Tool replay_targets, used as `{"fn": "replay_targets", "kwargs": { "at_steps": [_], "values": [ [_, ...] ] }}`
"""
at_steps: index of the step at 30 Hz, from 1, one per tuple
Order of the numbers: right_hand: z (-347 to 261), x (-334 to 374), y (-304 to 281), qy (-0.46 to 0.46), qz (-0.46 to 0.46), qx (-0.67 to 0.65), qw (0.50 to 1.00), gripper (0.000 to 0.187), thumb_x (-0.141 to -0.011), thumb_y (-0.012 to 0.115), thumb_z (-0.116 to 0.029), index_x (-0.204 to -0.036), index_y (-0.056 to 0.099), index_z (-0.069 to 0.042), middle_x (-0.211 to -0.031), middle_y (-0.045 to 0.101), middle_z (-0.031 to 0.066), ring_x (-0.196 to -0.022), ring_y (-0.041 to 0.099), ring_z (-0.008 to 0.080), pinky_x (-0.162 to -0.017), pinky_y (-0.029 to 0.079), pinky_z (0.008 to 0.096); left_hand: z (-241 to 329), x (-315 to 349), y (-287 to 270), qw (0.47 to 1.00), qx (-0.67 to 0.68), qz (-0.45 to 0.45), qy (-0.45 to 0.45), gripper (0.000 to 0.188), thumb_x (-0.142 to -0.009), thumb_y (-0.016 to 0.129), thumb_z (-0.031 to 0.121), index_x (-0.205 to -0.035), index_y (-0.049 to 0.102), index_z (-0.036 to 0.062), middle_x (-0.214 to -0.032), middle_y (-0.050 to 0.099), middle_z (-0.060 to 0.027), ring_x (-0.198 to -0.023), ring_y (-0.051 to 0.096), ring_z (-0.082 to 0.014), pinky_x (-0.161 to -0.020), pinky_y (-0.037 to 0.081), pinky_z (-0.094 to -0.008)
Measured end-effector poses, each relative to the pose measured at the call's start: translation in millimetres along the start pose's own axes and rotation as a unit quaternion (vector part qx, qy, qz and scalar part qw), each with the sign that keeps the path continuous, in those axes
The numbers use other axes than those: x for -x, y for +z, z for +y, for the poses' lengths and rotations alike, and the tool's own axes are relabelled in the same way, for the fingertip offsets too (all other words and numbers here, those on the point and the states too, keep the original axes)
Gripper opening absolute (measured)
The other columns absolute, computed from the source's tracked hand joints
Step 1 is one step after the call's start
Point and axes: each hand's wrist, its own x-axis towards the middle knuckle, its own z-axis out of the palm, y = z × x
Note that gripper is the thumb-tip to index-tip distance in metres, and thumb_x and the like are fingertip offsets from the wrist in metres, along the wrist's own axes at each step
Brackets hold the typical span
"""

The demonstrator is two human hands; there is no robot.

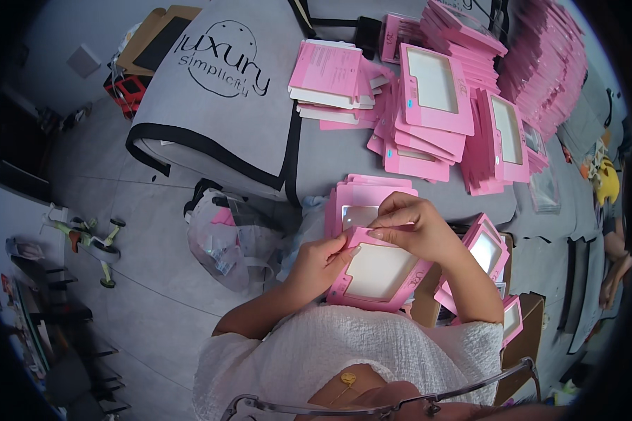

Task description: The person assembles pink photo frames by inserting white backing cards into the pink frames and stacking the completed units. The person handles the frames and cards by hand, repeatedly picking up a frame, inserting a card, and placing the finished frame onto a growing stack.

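Note:
Close to my body is a flat pink windowed box (342,289), a large pale window in its face. My left hand (319,264) pinches its upper left corner between thumb and fingers. At the top edge my right hand (409,223) has its fingertips pressed together on the pink card; whether a small piece sits between them is hidden. Just beyond, a stack of similar pink boxes (336,203) stands against the grey sofa (393,188), partly covered by my right hand.
On the sofa lie pink cards (330,70), piled windowed boxes (465,112) and a wrapped pink bundle (546,67). A clear plastic bag (221,242) with scraps sits on the floor at left. More boxes (500,245) stand by a cardboard carton (530,333) at right. A small bicycle (91,242) is far left.

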Motion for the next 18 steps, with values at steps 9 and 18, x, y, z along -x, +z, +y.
{"fn": "replay_targets", "kwargs": {
  "at_steps": [9,18],
  "values": [
    [-10.8,1.4,-2.5,0.159,-0.101,0.05,0.981,0.013,-0.081,0.073,-0.012,-0.089,0.073,-0.001,-0.071,0.067,0.0088,-0.064,0.059,0.0125,-0.063,0.048,0.0289,13.8,0.8,8.4,0.987,0.141,0.054,0.062,0.047,-0.081,0.07,0.003,-0.126,0.056,0.0027,-0.093,0.065,-0.0134,-0.075,0.065,-0.0165,-0.066,0.052,-0.0259],
    [-34.5,11.4,-6.2,0.249,-0.095,0.15,0.952,0.023,-0.079,0.076,-0.022,-0.075,0.072,0.001,-0.063,0.065,0.0131,-0.057,0.054,0.0096,-0.053,0.044,0.029,14.5,7.7,4.5,0.992,0.027,0.026,0.117,0.047,-0.073,0.077,0.006,-0.118,0.062,0.0046,-0.087,0.065,-0.0099,-0.069,0.062,-0.0167,-0.062,0.051,-0.0273]
  ]
}}
